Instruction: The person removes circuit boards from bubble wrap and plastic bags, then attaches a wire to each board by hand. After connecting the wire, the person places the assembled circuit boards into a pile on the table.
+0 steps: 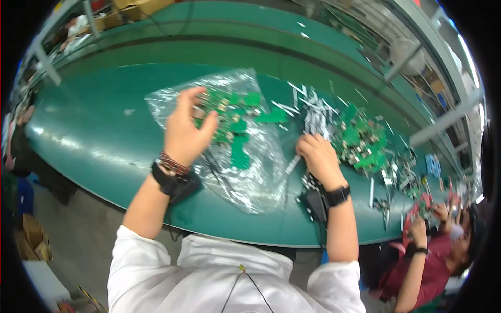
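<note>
A loose group of green circuit boards (240, 125) lies on a clear plastic bag (255, 190) in the middle of the green table. My left hand (188, 125) is at the left edge of these boards, thumb and fingers apart; its fingertips are partly hidden among them. To the right, my right hand (318, 156) has its fingers pinched together beside a pile of white strips (315, 117). A thin white strip (293, 164) sticks out from between those fingers. Close to its right lies a heap of green circuit boards (362, 138) with metal parts.
Loose strips and metal pieces (402, 172) lie scattered along the right side of the table (94, 130). At the far right a co-worker in a dark red shirt (430, 268) handles small parts. Grey metal frame posts (449, 117) stand beyond the table.
</note>
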Demonstrator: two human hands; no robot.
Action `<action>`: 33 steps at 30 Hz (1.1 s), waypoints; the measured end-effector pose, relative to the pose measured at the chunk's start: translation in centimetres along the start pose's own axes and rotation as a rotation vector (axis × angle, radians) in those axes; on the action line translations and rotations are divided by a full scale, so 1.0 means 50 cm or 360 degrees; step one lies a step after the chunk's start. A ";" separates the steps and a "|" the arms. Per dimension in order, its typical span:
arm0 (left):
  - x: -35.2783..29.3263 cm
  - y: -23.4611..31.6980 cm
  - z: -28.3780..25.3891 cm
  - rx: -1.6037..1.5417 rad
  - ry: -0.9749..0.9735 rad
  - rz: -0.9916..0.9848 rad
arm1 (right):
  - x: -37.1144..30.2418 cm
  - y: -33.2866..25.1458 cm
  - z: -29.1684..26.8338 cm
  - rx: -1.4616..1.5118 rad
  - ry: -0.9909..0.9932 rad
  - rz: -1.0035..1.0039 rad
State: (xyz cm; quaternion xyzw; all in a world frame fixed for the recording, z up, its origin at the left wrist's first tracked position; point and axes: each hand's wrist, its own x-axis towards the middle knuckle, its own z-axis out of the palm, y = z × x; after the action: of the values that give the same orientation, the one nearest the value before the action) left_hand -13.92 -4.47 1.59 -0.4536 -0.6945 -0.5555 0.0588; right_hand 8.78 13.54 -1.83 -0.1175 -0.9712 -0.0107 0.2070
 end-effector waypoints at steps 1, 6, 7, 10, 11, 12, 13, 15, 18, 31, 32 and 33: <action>-0.004 0.001 0.000 0.0003 -0.0003 0.0004 | -0.003 -0.002 -0.004 0.0004 -0.0025 0.0006; -0.006 -0.026 0.012 -0.0619 -0.0061 -0.0269 | -0.013 -0.026 -0.021 -0.0150 -0.0116 0.0034; -0.001 -0.021 0.006 -0.0930 -0.0242 -0.0487 | -0.017 -0.024 -0.023 -0.0091 -0.0108 0.0075; 0.007 -0.007 -0.006 -0.1352 -0.0488 -0.0786 | -0.023 -0.001 -0.020 0.0123 0.0015 0.0096; 0.006 -0.004 -0.007 -0.1480 -0.0587 -0.0885 | -0.024 0.009 -0.018 0.0270 0.0109 0.0111; 0.005 -0.001 -0.005 -0.1610 -0.0692 -0.0986 | -0.024 0.016 -0.016 0.0417 0.0199 0.0132; -0.001 0.002 -0.002 -0.1599 -0.0675 -0.0981 | -0.023 0.019 -0.017 0.0427 0.0204 0.0115; -0.023 0.008 0.013 -0.1685 -0.1035 -0.0953 | -0.020 0.021 -0.029 0.0562 0.0550 0.0224; -0.061 0.018 0.051 -0.1545 -0.1263 -0.0896 | -0.015 0.008 -0.046 0.0588 0.0822 0.0396; -0.104 0.025 0.092 -0.1396 -0.1469 -0.0970 | -0.032 0.003 -0.056 0.0174 0.0907 0.0425; -0.105 0.024 0.096 -0.1359 -0.1481 -0.0970 | -0.037 0.006 -0.057 0.0204 0.0879 0.0441; -0.106 0.022 0.103 -0.1320 -0.1506 -0.0974 | -0.038 0.008 -0.052 0.0555 0.0880 0.0576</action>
State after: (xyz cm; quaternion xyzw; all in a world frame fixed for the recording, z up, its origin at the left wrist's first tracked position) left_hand -7.89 -3.27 -2.64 -0.4157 -0.4726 -0.5091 -0.5871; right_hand 11.57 13.30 -0.26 -0.2430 -0.8294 0.1604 0.4768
